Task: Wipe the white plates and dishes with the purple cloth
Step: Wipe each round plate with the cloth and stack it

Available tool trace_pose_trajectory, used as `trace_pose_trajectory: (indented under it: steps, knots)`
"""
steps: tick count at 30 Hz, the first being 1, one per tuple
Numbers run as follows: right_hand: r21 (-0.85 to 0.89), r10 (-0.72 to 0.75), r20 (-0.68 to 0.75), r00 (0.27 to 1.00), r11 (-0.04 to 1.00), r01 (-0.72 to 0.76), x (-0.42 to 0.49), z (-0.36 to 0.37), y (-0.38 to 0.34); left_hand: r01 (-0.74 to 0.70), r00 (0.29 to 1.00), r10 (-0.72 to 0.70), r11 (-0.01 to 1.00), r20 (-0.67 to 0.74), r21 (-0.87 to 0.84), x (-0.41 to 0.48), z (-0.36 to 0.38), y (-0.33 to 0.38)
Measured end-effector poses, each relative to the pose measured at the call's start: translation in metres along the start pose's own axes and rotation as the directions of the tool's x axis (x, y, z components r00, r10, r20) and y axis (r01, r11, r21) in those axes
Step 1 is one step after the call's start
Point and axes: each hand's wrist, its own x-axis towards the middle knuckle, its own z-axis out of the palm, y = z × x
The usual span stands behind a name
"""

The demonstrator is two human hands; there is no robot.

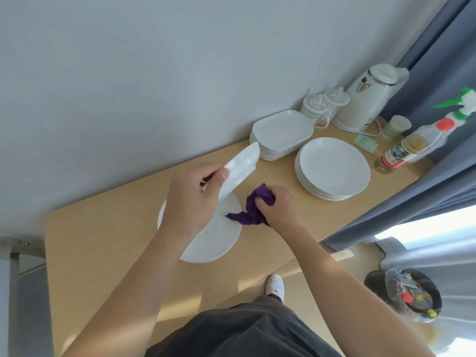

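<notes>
While the purple cloth [253, 207] sits bunched in the curled fingers of the right hand [278, 207], its tail trailing onto the round plate [213, 240] on the table [103, 240], the left hand [193, 199] pinches a white dish [240, 167] by its rim, tilted just above that plate. I'd spread the cloth flatter and sweep the dish's speckled inner face, keeping the left grip firm. Further along stand stacked square dishes [282, 132] and stacked round plates [334, 166]. The left fingers behind the dish are hidden, and the forearm covers part of the plate.
</notes>
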Motion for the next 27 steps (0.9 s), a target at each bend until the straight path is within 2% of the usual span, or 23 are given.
trace_pose_trajectory:
  steps: [2,4,7,9,13,17,19,20,22,25,27]
  knots:
    - [-0.049,-0.012,0.073,0.997,0.999,0.015,0.008,-0.016,0.01,-0.008,1.0,0.009,0.999,-0.022,0.044,0.005,0.022,0.004]
    - [0.011,0.013,0.038,0.999,1.0,-0.014,0.016,-0.042,0.013,-0.048,0.997,0.053,0.993,-0.049,0.111,0.012,0.047,0.008]
    - [0.32,0.097,-0.053,0.994,0.945,-0.075,0.031,-0.093,0.002,-0.191,0.979,0.204,0.947,-0.024,0.258,0.023,0.089,0.019]
    - [0.461,0.145,-0.019,0.989,0.879,-0.12,0.04,-0.125,-0.001,-0.305,0.949,0.315,0.885,0.029,0.351,0.029,0.121,0.024]
    - [0.483,0.19,0.008,0.982,0.859,-0.17,0.056,-0.167,0.018,-0.456,0.888,0.435,0.785,0.151,0.42,0.036,0.178,0.04]
    - [0.445,0.231,0.003,0.973,0.871,-0.208,0.075,-0.197,0.049,-0.491,0.871,0.42,0.77,0.256,0.408,0.044,0.22,0.046]
    - [0.421,0.228,-0.017,0.974,0.885,-0.2,0.083,-0.211,0.062,-0.422,0.897,0.319,0.823,0.305,0.381,0.049,0.235,0.05]
    - [0.419,0.224,-0.023,0.974,0.887,-0.194,0.086,-0.219,0.067,-0.337,0.922,0.232,0.873,0.309,0.352,0.052,0.239,0.052]
    - [0.413,0.218,-0.038,0.975,0.892,-0.184,0.092,-0.232,0.08,-0.149,0.974,0.088,0.944,0.211,0.293,0.063,0.243,0.051]
    - [0.419,0.219,-0.066,0.973,0.892,-0.173,0.1,-0.25,0.099,0.017,0.999,0.001,0.899,-0.04,0.439,0.08,0.243,0.038]
    - [0.402,0.195,-0.092,0.977,0.904,-0.142,0.101,-0.259,0.108,0.162,0.986,-0.119,0.823,-0.113,0.545,0.089,0.242,0.026]
